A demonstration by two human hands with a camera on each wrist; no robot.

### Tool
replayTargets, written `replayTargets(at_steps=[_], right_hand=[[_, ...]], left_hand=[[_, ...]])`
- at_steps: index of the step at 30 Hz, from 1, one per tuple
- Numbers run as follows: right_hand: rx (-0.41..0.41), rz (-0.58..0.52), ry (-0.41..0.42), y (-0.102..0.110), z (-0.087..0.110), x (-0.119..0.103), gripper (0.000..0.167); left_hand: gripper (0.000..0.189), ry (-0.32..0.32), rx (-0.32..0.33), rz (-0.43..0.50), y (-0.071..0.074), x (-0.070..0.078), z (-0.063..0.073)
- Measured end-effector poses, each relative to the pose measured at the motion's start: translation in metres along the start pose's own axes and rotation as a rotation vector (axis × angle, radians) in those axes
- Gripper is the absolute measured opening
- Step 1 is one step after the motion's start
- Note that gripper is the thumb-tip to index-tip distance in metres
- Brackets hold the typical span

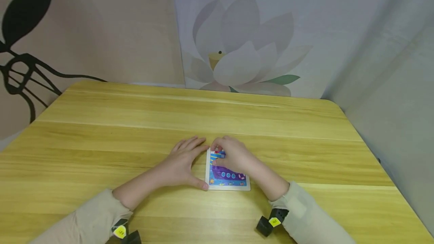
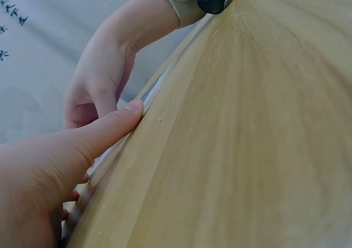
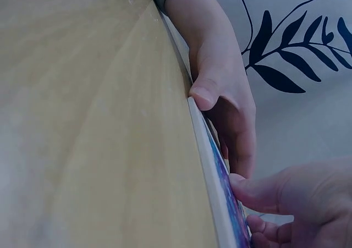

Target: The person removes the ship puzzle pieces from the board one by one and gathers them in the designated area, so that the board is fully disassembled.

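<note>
A flat picture board (image 1: 228,188) with a white border lies on the table; its printed picture is blue and purple with round shapes, like a ship. My left hand (image 1: 179,166) spans the board's left edge, fingers nearly straight, its thumb at the near left corner and a fingertip at the far left corner. Over the board's upper part is my right hand (image 1: 234,155), fingers bent near a small red patch (image 1: 217,151). In the right wrist view, the right thumb (image 3: 245,187) touches the printed face. Whether those fingertips pinch a loose piece is hidden.
The wooden table (image 1: 135,131) stretches out around the board on every side. Behind it hangs a pale cloth (image 1: 305,48) printed with a lotus, and a grey curtain (image 1: 390,67) hangs along the right. Each sleeve bears a black wrist camera (image 1: 265,226).
</note>
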State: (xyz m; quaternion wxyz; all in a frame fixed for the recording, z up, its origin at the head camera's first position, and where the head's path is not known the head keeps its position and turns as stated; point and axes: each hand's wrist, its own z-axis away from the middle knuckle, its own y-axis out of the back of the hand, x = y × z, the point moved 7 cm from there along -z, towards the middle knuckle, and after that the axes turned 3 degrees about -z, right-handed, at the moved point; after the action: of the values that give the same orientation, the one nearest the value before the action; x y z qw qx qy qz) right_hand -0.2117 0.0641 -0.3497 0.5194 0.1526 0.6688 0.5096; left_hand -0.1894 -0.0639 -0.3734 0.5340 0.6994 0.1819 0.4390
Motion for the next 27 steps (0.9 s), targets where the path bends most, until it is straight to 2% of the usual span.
replayTargets(at_steps=[18, 21, 27], right_hand=[[-0.025, -0.005, -0.033, -0.0014, -0.0006, 0.0006, 0.029], [-0.011, -0.024, -0.039, -0.0011, 0.0004, 0.0019, 0.030], [0.097, -0.131, 0.055, -0.0004, 0.0058, 0.0072, 0.031]], left_hand=[[0.119, -0.004, 0.005, -0.001, -0.0003, 0.0001, 0.0006], [0.119, 0.001, 0.001, 0.001, -0.0004, 0.0000, 0.0003], [0.119, 0.006, 0.002, 0.001, -0.0004, -0.0006, -0.0001]])
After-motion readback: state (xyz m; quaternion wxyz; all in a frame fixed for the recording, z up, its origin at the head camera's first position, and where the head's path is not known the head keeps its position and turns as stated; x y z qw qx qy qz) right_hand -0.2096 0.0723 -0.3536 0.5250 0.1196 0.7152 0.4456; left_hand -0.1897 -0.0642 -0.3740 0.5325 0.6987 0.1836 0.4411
